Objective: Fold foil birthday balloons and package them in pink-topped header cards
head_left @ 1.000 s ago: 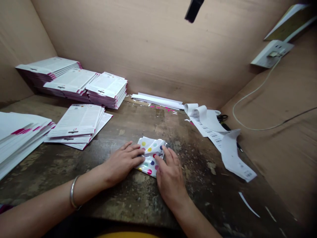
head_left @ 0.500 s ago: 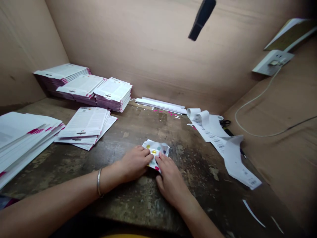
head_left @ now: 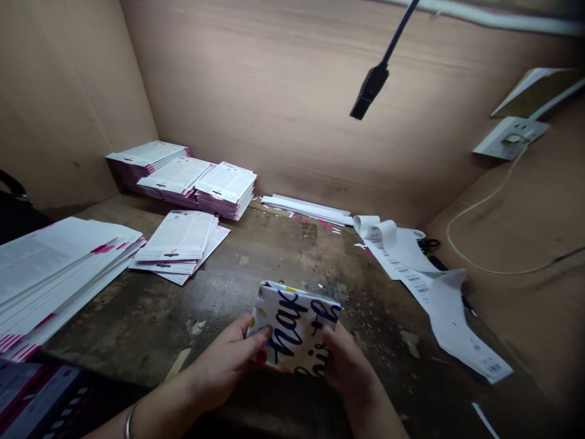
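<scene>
Between my two hands is a folded printed sheet (head_left: 292, 326), white with coloured dots and large dark blue lettering that reads in part "hap". It is held up off the table, tilted toward me. My left hand (head_left: 228, 360) grips its left edge, thumb on the front face and fingers behind. My right hand (head_left: 350, 360) grips the right edge with the thumb in front; its other fingers are mostly hidden. The sheet's top edge shows a rounded fold of several layers.
Stacks of white printed packets (head_left: 223, 183) stand at the back left. A smaller pile of packets (head_left: 180, 235) and a large stack (head_left: 59, 262) lie nearer. A curling label strip (head_left: 434, 299) runs along the right. A black connector (head_left: 370, 91) hangs above the worn table (head_left: 219, 299).
The folded sheet has come up off the table and toward me, and its lettered face now shows. My hands have shifted from pressing on it to holding its sides.
</scene>
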A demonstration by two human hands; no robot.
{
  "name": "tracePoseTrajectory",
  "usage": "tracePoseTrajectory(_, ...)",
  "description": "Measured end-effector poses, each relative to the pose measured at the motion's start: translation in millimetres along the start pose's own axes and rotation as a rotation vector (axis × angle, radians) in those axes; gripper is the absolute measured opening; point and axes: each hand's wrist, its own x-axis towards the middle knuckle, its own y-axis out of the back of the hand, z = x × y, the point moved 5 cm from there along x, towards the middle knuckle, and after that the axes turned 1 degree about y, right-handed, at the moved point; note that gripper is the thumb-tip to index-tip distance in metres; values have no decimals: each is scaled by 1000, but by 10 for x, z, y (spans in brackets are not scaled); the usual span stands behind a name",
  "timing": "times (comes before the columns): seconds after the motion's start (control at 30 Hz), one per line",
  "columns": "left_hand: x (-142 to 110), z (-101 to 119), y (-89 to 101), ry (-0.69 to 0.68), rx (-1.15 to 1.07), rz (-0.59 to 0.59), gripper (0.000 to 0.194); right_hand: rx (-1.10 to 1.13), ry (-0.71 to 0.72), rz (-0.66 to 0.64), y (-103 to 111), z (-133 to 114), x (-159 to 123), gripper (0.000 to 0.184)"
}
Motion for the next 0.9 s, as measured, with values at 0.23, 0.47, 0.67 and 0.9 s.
tracePoseTrajectory(0.23,59,569,195,-242,353,210,30,-126,0,158,12,119,-48,39)
tracePoseTrajectory(0.47,25,697,414,-295,257,468,34,-208,-56,202,40,185,-120,43)
tracePoseTrajectory(0.67,-203,373,443,-103,307,347,44,-216,-73,229,-54,144,-108,46)
tracePoseTrajectory(0.9,-338,395,432,-297,495,370,18,-391,16,273,-52,161,-108,44)
